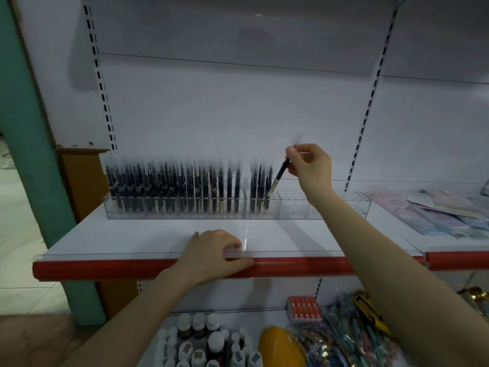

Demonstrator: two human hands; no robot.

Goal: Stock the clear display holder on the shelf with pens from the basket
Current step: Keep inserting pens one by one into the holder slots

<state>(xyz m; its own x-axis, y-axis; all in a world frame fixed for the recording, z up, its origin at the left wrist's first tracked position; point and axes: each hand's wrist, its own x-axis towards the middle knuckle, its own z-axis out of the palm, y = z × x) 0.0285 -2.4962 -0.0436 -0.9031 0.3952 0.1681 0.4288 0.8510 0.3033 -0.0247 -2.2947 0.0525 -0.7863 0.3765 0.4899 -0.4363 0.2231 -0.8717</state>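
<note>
A long clear display holder (296,210) stands at the back of the white shelf (148,237). Several dark pens (180,186) stand upright in its left and middle parts; its right part holds none. My right hand (311,165) pinches the top of one dark pen (277,178), tilted, with its lower tip at the holder's top just right of the last standing pens. My left hand (214,255) rests on the shelf's red front edge (105,268), fingers curled over the clear lip. The basket is not in view.
Flat pastel packets (434,215) lie on the shelf at the right. On the shelf below are small white-capped bottles (201,337), a yellow rounded object (280,348), a red box (304,308) and bundles of coloured pens (349,332). A green pillar (34,144) stands left.
</note>
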